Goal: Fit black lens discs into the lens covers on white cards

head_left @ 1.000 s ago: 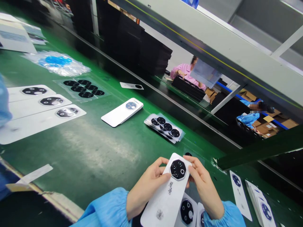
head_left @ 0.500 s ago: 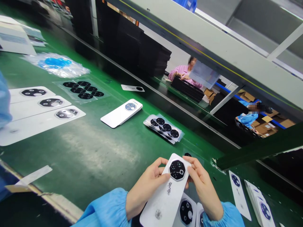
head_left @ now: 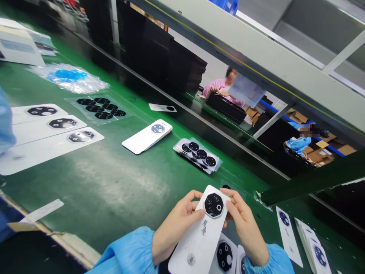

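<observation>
Both hands hold a white phone back panel (head_left: 190, 239), tilted up, with dark lettering and a black octagonal camera plate (head_left: 213, 205) at its top. My left hand (head_left: 176, 224) is closed on its left edge, thumb lying on the face beside the plate. Closed at the upper right edge, my right hand (head_left: 242, 220) has its thumb by the plate's corner and its fingertips partly hidden behind the panel. Beneath the hands lie more white panels (head_left: 232, 249) with black camera plates, partly covered by the held one.
A stack of clear sheets with black plates (head_left: 201, 152) lies beyond my hands. Left of it are a white panel stack (head_left: 139, 141), a sheet of plates (head_left: 99, 108) and large white panels (head_left: 57, 142). More panels (head_left: 313, 247) lie right, near a green beam (head_left: 313, 179). Two people sit beyond.
A small white panel on the far dark strip has shifted slightly right. My hands and the held back panel stay in nearly the same place.
</observation>
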`<state>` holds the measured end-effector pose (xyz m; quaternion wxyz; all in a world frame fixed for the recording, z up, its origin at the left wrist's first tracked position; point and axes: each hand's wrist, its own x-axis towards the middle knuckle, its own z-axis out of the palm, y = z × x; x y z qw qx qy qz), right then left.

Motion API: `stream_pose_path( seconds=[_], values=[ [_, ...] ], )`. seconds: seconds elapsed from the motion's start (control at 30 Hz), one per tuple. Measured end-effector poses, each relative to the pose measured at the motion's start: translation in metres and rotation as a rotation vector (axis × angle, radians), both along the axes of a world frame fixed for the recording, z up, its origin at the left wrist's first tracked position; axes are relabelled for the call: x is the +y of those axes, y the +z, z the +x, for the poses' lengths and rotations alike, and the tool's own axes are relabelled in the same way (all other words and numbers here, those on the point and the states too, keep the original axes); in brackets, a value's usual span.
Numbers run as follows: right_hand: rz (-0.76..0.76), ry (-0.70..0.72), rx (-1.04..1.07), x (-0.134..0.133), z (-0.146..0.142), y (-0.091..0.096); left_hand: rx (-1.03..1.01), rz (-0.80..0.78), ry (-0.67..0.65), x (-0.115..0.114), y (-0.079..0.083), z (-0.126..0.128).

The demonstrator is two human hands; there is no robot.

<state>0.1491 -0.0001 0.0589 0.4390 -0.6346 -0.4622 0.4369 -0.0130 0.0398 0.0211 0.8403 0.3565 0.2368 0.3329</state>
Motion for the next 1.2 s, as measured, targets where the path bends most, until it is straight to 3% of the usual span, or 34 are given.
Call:
stream_pose_path(
  seconds=[1.2],
  values=[
    [-0.001, 0.001, 0.032, 0.0015, 0.0021, -0.0073, 0.034, 0.002, 0.015, 0.0012, -0.0025, 0.001]
  ],
)
